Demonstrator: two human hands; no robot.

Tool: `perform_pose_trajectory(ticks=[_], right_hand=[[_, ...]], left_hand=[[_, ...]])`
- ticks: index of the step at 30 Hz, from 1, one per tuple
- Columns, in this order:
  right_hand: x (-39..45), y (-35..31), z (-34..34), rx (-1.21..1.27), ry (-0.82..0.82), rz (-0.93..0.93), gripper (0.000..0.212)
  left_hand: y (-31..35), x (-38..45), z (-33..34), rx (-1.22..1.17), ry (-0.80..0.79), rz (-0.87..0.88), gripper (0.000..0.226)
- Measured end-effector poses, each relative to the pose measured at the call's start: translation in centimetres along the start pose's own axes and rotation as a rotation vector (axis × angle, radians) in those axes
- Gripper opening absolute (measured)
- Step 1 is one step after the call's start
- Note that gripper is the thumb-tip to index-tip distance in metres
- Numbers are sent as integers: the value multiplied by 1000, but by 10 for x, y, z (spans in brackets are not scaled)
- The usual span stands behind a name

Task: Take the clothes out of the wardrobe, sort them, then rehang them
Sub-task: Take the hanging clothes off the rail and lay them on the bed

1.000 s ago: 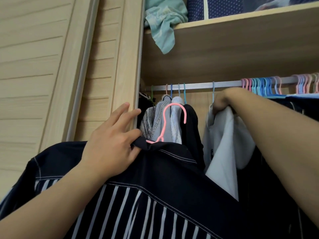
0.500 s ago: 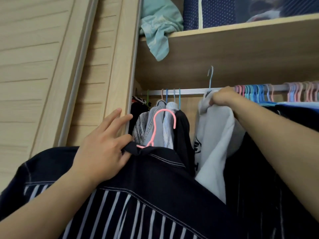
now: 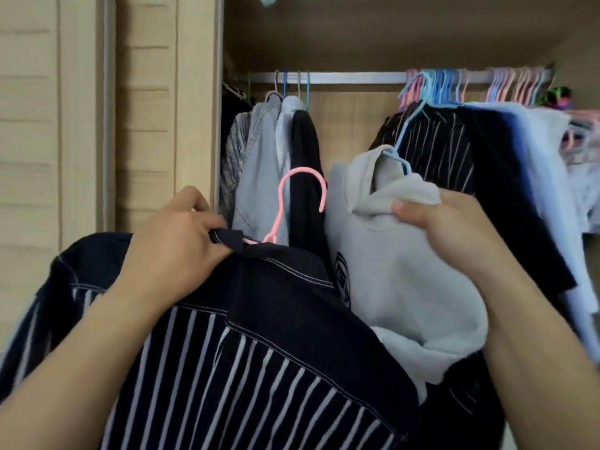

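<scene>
Up close, the striped shirt (image 3: 246, 362) fills the lower frame from 6 to 8 o'clock, dark with white stripes, its collar pinched by the left hand (image 3: 172, 251), whose grip is curled tight on the fabric. A pink hanger (image 3: 293, 203) rises from that collar, its hook free in the air at centre. Just beside it at 3 o'clock, the grey hoodie (image 3: 389, 271) is off the rail; the right hand (image 3: 454, 228) holds it, grip closed on a bunch of cloth near the hood. A blue hanger (image 3: 401, 147) sticks up out of the hoodie's neck toward 12 o'clock. Behind, the rail (image 3: 354, 77) runs across the wardrobe (image 3: 324, 30); four garments (image 3: 276, 141) hang from it at 11 o'clock, and a dense row of clothes (image 3: 487, 151) on pink and blue hangers hangs at 1 to 2 o'clock. A slatted door (image 3: 81, 108) stands at 9 o'clock.
</scene>
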State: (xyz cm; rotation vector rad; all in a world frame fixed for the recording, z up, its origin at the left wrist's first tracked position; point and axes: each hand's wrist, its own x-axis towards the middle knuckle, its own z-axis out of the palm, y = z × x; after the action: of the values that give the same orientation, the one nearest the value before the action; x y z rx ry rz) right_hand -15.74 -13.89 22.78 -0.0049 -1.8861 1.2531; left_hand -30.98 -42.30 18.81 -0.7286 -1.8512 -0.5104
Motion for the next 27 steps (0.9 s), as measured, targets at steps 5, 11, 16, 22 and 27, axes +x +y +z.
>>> perform_pose_trajectory(ticks=[5,11,16,22,27], right_hand=[[-62,18,-31,106,-105,111,22],[-204,79,-90,433,-199,229,12],[-288,108,-185,527,-369,271,18],[-324,78,-279,609,-353,336,10],[-352,59,-351,568,-296,284,22]], left_hand=[[65,-95,-38,-10,-349,-178,20],[163,-236,-99,-29,-597,-543,12],[281,-343,-115,-19,-783,-791,15],[368,-402,-175,13,-822,-994,26],[413,-446,-202,7,-974,-1093,16]])
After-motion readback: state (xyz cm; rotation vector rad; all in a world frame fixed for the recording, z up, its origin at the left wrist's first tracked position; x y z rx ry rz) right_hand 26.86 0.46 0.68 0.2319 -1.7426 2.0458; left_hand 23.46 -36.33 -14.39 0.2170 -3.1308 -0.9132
